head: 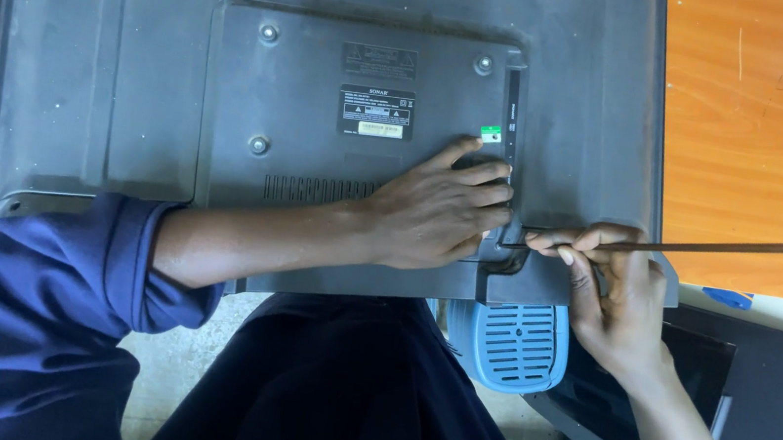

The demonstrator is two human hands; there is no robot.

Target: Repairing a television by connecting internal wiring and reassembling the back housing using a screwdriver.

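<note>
A dark grey plastic television back panel (161, 72) lies face down on an orange wooden table (757, 165). The left hand (437, 211) presses flat near its lower edge, while the right hand (607, 286) pinches a long thin metal screwdriver shaft (706, 249).

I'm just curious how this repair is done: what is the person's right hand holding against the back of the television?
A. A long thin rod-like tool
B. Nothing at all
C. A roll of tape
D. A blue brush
A: the right hand pinches a long thin tool whose tip meets the television back beside the left hand, which lies flat on the panel.
</note>
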